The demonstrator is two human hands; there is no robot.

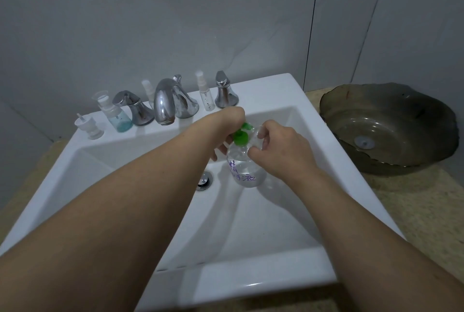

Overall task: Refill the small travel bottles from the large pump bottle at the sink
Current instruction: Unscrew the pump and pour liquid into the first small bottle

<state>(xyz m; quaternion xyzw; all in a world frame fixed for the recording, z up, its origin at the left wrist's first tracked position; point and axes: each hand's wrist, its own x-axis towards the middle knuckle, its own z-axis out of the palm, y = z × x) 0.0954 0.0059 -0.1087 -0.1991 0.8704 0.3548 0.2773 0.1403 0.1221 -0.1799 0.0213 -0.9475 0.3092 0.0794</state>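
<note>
2 hands: both over sink (288,101)
pump bottle (247,170): upright in basin, green pump (240,136)
left hand (229,123): on pump, grip unclear
right hand (281,147): pinching small clear travel bottle (258,136) beside pump
ledge: 2 spray bottles (206,94), faucet (165,101)

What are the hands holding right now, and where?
Left hand is at the pump bottle top; right hand pinches a small clear bottle beside the pump.

Purple "手液" on pump bottle (247,171)

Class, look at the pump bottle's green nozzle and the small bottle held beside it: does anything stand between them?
Nothing visible does: the right hand holds the small bottle right against the green nozzle of the pump bottle.
</note>
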